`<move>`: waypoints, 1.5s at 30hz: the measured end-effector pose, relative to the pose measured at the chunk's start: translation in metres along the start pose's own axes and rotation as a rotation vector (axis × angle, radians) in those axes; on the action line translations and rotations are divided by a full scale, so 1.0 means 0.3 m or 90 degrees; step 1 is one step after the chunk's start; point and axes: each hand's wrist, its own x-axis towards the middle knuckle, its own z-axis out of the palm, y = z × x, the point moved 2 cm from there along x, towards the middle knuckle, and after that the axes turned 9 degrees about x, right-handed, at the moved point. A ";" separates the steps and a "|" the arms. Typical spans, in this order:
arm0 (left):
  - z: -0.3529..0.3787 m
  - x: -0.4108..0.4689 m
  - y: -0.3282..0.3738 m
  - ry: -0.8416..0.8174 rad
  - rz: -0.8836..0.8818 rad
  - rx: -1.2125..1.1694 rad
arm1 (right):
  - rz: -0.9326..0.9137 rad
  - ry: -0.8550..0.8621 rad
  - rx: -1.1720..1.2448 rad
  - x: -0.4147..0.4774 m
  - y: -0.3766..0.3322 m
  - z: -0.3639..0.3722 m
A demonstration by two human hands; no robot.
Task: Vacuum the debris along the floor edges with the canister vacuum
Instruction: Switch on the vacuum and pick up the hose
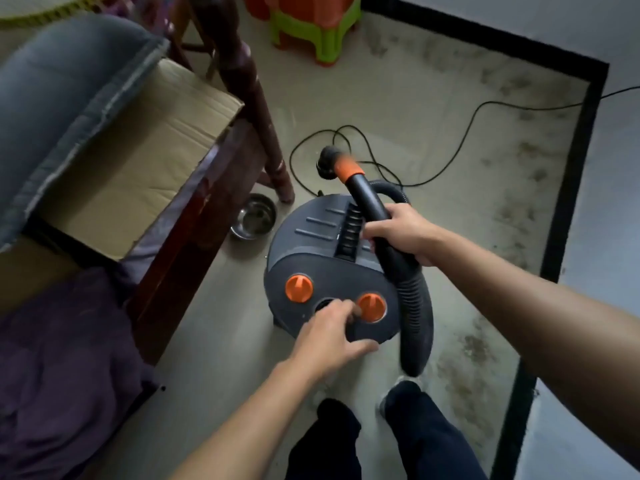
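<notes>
A dark grey canister vacuum with two orange knobs stands on the floor in front of me. My right hand grips its black hose wand, whose orange collar and round nozzle point away from me. The ribbed hose curves down past the canister's right side. My left hand reaches onto the canister's near face, fingers touching beside the right orange knob. Dark debris lies along the floor by the black skirting on the right.
A black power cord loops on the floor beyond the vacuum. A wooden bed frame with cardboard and bedding is at left, a steel bowl beside its leg. Green and orange plastic stools stand at the back. My feet are just behind the canister.
</notes>
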 end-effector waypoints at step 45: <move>-0.185 0.301 0.386 0.142 -0.216 0.009 | -0.105 0.012 -0.571 -0.126 0.157 -0.698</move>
